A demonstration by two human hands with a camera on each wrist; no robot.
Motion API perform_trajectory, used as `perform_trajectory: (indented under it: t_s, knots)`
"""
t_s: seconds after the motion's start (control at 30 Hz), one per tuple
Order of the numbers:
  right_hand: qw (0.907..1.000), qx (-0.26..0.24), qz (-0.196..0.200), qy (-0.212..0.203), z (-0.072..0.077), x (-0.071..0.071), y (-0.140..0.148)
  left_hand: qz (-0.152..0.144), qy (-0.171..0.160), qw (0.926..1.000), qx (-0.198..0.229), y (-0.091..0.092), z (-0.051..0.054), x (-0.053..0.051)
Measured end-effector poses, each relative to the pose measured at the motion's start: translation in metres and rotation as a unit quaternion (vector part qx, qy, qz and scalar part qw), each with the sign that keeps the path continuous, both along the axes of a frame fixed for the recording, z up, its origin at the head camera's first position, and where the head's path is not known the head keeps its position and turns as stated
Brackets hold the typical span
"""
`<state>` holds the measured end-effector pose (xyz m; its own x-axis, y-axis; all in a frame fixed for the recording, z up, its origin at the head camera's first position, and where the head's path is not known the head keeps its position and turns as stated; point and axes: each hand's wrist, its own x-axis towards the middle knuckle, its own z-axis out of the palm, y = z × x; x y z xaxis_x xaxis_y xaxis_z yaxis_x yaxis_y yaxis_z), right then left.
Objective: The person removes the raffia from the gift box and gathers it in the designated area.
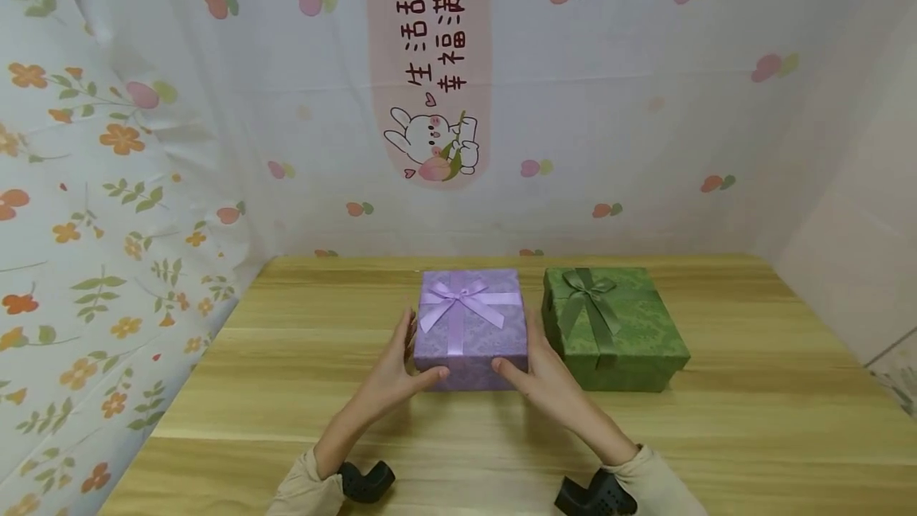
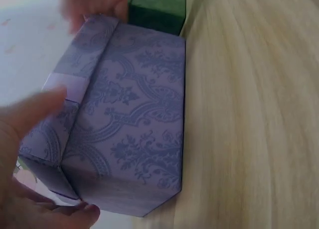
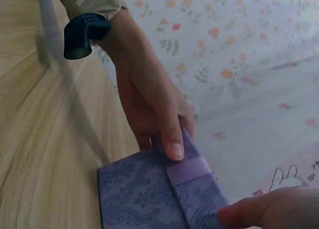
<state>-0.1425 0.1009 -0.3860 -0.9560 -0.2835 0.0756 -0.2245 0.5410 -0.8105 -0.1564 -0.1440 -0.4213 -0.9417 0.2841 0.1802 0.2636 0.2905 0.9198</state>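
A purple patterned gift box (image 1: 480,345) with a lilac ribbon bow (image 1: 461,299) on its lid is between my two hands. My left hand (image 1: 392,381) grips its left side, the thumb lying along the front near the lid's edge. On the opposite side my right hand (image 1: 544,381) holds it the same way, thumb on the front right. The left wrist view shows the box's damask-patterned front (image 2: 134,104) up close, with the lid on. In the right wrist view, the left thumb presses beside the ribbon band (image 3: 189,171). Whether the base touches the table cannot be told.
Just right of the purple box stands a green gift box (image 1: 630,333) with a dark green bow, close to my right hand. Both are on a wood-grain table (image 1: 301,388). A printed cloth (image 1: 630,126) hangs behind, and a floral one (image 1: 107,261) borders the left.
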Motion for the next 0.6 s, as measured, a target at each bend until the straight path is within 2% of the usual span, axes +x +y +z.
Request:
perform_trajectory:
  t_s: [0.07, 0.2, 0.33, 0.5, 0.6]
  knots:
    - [0.9999, 0.002, 0.010, 0.001, -0.003, -0.003, 0.000, 0.006, -0.001, 1.0000, 0.006, 0.000, -0.002, 0.000]
    - [0.9988, -0.013, 0.036, 0.030, -0.009, -0.005, 0.004, 0.008, 0.014, 0.9997, 0.016, 0.000, -0.004, 0.000]
    - [0.9967, -0.008, 0.059, 0.056, -0.012, -0.007, 0.007, 0.015, 0.000, 0.9995, 0.029, -0.002, -0.006, 0.003]
    - [0.9950, 0.004, 0.058, 0.081, -0.012, -0.009, 0.011, 0.022, -0.002, 0.9988, 0.042, -0.002, -0.008, 0.002]
    - [0.9948, 0.005, 0.060, 0.082, -0.012, -0.010, 0.012, 0.031, 0.002, 0.9989, 0.036, -0.002, -0.006, 0.001]
